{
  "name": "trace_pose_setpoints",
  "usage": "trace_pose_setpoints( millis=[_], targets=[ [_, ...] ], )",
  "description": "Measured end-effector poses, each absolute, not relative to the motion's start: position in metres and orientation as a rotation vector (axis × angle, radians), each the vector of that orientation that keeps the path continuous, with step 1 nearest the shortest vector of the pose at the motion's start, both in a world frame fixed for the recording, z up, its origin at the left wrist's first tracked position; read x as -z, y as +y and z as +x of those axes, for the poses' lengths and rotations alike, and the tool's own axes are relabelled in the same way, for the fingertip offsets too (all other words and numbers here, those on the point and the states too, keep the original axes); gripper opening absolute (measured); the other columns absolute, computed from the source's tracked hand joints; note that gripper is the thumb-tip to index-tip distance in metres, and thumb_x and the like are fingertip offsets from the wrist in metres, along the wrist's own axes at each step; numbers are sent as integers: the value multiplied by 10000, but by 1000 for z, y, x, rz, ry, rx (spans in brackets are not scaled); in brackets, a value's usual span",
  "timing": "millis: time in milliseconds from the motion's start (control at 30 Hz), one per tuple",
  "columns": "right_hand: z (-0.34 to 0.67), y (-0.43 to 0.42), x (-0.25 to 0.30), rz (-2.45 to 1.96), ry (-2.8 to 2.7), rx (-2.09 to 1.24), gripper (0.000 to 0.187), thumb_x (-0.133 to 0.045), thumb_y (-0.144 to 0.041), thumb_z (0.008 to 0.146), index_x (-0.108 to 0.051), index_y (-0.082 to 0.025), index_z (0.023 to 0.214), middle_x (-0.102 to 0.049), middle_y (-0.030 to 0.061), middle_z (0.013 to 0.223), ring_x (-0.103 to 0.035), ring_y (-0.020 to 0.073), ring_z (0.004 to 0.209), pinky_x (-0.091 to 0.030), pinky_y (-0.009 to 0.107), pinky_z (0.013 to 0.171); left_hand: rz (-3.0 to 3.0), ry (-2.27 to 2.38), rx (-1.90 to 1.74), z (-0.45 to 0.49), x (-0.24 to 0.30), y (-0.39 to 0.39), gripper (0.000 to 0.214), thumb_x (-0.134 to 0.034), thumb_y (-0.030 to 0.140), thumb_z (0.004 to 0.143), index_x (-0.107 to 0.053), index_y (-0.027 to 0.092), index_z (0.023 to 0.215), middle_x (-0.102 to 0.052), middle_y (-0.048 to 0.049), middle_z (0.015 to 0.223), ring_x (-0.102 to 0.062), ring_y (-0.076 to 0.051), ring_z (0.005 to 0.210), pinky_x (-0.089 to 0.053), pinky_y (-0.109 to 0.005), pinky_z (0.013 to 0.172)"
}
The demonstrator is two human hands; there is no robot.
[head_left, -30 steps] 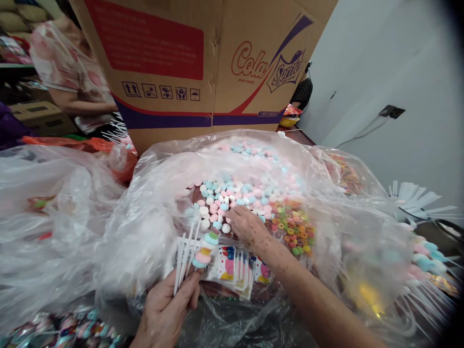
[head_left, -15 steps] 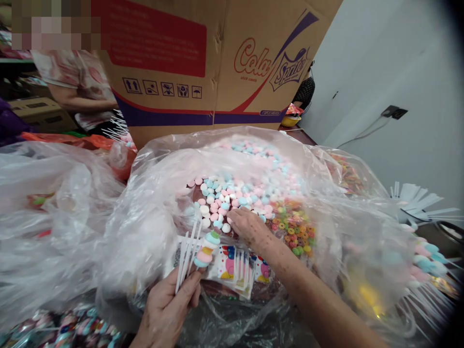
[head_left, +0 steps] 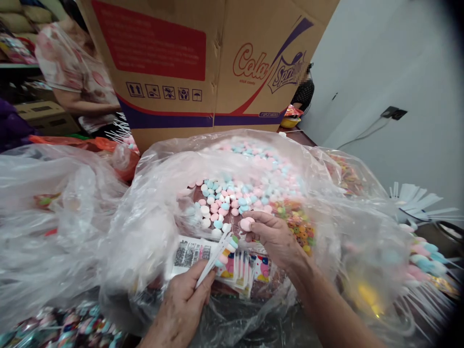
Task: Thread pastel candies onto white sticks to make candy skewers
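Note:
My left hand (head_left: 183, 307) is closed round a bunch of white plastic sticks (head_left: 212, 258), one of them threaded with pastel candy discs near its tip. My right hand (head_left: 275, 237) pinches a pink candy disc (head_left: 247, 224) between thumb and fingers, just right of the sticks' tips. Both hands work over a large clear plastic bag (head_left: 152, 217) holding a pile of pink, blue and white candy discs (head_left: 232, 195) and small coloured candy rings (head_left: 299, 227). Printed paper packets (head_left: 235, 266) lie under the hands.
A big cardboard box (head_left: 203, 63) stands behind the bag. Another crumpled clear bag (head_left: 47, 212) lies at the left. Finished candy sticks (head_left: 426, 261) fan out at the right. A person in a floral top (head_left: 68, 67) stands at the far left.
My right hand has lifted off the candy pile with a pink disc and come toward the sticks. My left hand has tilted the sticks rightward toward it.

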State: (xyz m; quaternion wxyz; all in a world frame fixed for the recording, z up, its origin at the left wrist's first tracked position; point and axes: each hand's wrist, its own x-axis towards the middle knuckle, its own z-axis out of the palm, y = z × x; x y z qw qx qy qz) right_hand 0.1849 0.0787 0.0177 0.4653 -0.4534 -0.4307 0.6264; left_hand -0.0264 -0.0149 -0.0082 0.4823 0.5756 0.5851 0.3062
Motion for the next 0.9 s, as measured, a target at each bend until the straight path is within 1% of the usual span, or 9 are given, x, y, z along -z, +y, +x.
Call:
trace_pose_setpoints(
  millis=[100,300,400,500,600,667,733,800,900],
  targets=[
    [186,74,-21,-1124,-995,-1569,306,-852,-322,631,-804,-171,893,-743,42,793,-603,120,651,-487,268,613,1386,1441,-753,-22,3,-16,371,-445,475,901,-494,238,621,-470,49,535,-481,-176,554,-326,-261,560],
    [192,72,-20,-1078,-1062,-1609,282,-837,-321,674,-812,-185,920,-757,43,872,-619,133,727,-511,281,654,1371,1486,-744,-17,-5,-15,376,-454,486,867,-496,238,589,-456,44,513,-457,-180,541,-315,-264,556],
    [194,72,-19,-1079,-1117,-1619,299,-823,-338,698,-808,-185,954,-762,52,918,-628,146,748,-526,307,680,1385,1494,-735,-16,-4,-13,387,-448,496,858,-496,234,577,-452,41,510,-453,-180,541,-310,-264,556],
    [195,73,-18,-1069,-1150,-1609,297,-822,-335,705,-808,-191,965,-763,46,904,-616,134,722,-527,307,688,1378,1484,-726,-17,-1,-13,389,-451,503,864,-529,226,602,-440,46,509,-444,-177,535,-300,-261,549],
    [198,74,-15,-1066,-1159,-1598,285,-828,-318,712,-808,-197,968,-757,35,847,-607,124,694,-529,299,677,1368,1456,-692,-18,2,-14,384,-452,513,886,-608,210,709,-419,59,522,-423,-170,534,-282,-256,542],
    [199,74,-14,-1056,-1160,-1611,293,-826,-322,728,-802,-196,992,-758,38,849,-630,139,723,-545,317,700,1368,1445,-682,-19,4,-14,389,-451,519,897,-621,204,746,-414,63,531,-411,-165,539,-274,-253,542],
    [199,73,-12,-1034,-1176,-1641,307,-811,-338,758,-793,-200,1032,-763,41,899,-655,149,776,-559,329,751,1374,1441,-695,-19,5,-14,387,-454,516,900,-601,207,719,-409,65,530,-402,-161,542,-272,-251,544],
    [199,71,-11,-1019,-1215,-1647,313,-790,-362,790,-785,-210,1064,-761,32,922,-663,143,800,-562,316,780,1374,1439,-708,-18,5,-13,387,-466,516,896,-571,213,679,-404,66,529,-393,-158,544,-269,-250,544],
    [198,67,-12,-1033,-1332,-1562,327,-746,-405,833,-774,-222,1102,-751,11,890,-665,145,795,-572,319,790,1361,1439,-711,-17,2,-12,386,-479,521,890,-576,215,677,-402,67,528,-381,-157,542,-262,-249,538]
  ],
)
